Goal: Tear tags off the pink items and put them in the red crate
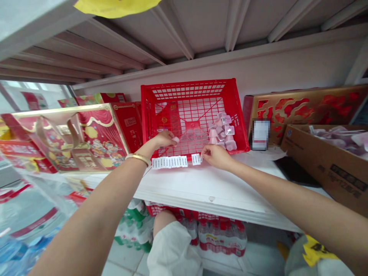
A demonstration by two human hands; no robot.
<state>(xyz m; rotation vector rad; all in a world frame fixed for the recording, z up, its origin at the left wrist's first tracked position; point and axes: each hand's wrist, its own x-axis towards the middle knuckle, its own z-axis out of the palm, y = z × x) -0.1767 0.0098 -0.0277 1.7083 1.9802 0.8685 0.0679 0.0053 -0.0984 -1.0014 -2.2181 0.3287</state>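
Observation:
A red plastic basket [243,132] sits on the white shelf, with a pile of small pale-pink packaged cups [222,130] in its right side. Over the basket's left part, my left hand [165,138] is closed around one small pink cup [176,140], mostly covered by the fingers. A row of white barcode stickers [169,162] runs along the basket's front rim, with a gap before a shorter group [196,159]. At the right end of that group, my right hand [216,155] pinches the edge of a barcode sticker [201,157].
Red-and-gold gift boxes [94,138] stand left of the basket. To the right are a phone-like device [260,135], a gold box [310,107] and an open cardboard carton [324,165] of pink cups. Bottled drinks [222,237] fill part of the lower shelf. Another shelf hangs overhead.

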